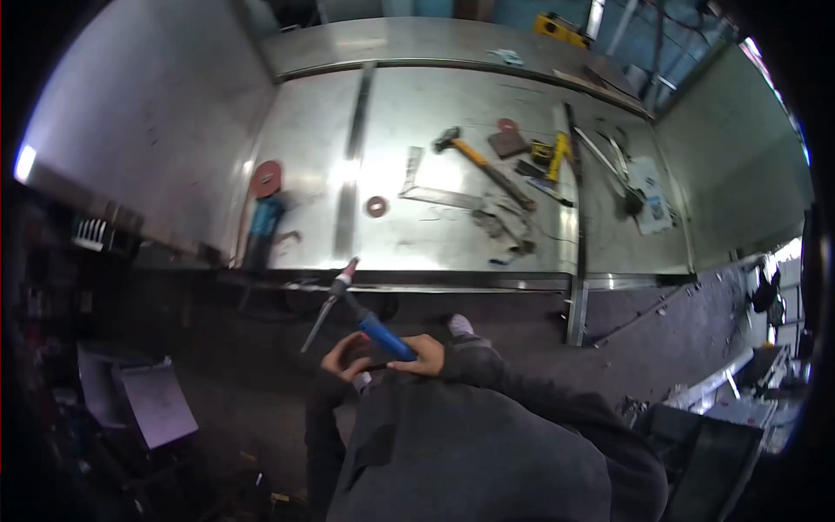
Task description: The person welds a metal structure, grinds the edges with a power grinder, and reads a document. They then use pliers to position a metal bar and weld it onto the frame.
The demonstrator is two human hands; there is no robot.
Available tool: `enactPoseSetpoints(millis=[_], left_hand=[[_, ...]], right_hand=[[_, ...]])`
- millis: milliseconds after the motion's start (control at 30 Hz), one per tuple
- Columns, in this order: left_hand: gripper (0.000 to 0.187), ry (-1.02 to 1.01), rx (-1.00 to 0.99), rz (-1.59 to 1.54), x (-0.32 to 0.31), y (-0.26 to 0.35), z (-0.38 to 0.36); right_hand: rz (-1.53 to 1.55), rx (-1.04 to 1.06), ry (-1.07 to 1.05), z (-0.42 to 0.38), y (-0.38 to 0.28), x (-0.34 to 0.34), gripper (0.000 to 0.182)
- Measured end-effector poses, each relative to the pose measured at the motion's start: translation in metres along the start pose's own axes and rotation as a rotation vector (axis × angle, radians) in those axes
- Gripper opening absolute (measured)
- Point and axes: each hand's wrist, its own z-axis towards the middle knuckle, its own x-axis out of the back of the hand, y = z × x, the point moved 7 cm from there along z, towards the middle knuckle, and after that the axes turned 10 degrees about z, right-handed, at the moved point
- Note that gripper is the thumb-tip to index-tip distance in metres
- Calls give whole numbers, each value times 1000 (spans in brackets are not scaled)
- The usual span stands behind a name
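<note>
A TIG welding torch (385,337) with a blue handle points up and left, its pinkish nozzle close to the bench's front edge in this view. My right hand (421,356) is wrapped round the lower end of that handle. Just left of it, my left hand (344,357) has its fingers curled inward. A thin dark piece (377,367) runs between the fingertips of both hands; I cannot tell what it is. Beyond the torch lies the metal bench (304,113), with a small brown disc (376,206) on it.
On the bench lie an angle grinder (265,217) with a red disc, a steel square (439,197), a hammer (483,165), a tape measure (542,152) and clamp-like tools (504,224). Upright metal panels (165,122) flank both sides. A metal bar (576,304) juts past the front edge.
</note>
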Motion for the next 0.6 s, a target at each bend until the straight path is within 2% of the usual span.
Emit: enactPoseSetpoints(millis=[33,67,100,133,167,233,267,333,367,400,433,500,533,600], left_hand=[[49,144,68,-199,-5,-19,-8],[47,346,191,-163,-7,-71,-25],[43,496,181,-67,-11,-131,-48],[42,532,340,59,-29,-203,-86],[40,578,517,192,-40,-246,-125],[28,451,1086,95,-99,-276,-213],[27,388,1231,51,-138,-294,-265],[25,266,1370,-72,-226,-310,-347],[24,230,1413,-146,-267,-309,-376],[22,201,1448,-226,-307,-303,-397],[21,179,1467,-306,-345,-299,-411],[19,155,1480,-454,-402,-293,-425],[18,161,1473,-522,-423,-294,-426],[15,201,1447,-649,-445,-305,-419]], right_hand=[[4,-77,-90,-6,1,14,45],[21,-172,-115,-10,16,22,46],[30,-267,-166,-14,31,31,47],[16,-274,-218,-19,32,41,47],[-13,-233,-172,-15,30,51,48],[-61,-166,-171,-7,37,57,50],[-67,-156,-178,-5,35,59,50],[-140,-179,-198,10,24,62,49],[-84,-221,-216,14,36,62,49],[-155,-185,-235,21,35,62,52],[-209,-160,-230,28,28,63,50],[-157,-299,-303,41,29,53,43],[-177,-291,-340,48,33,49,43],[-131,-461,-427,60,53,37,39]])
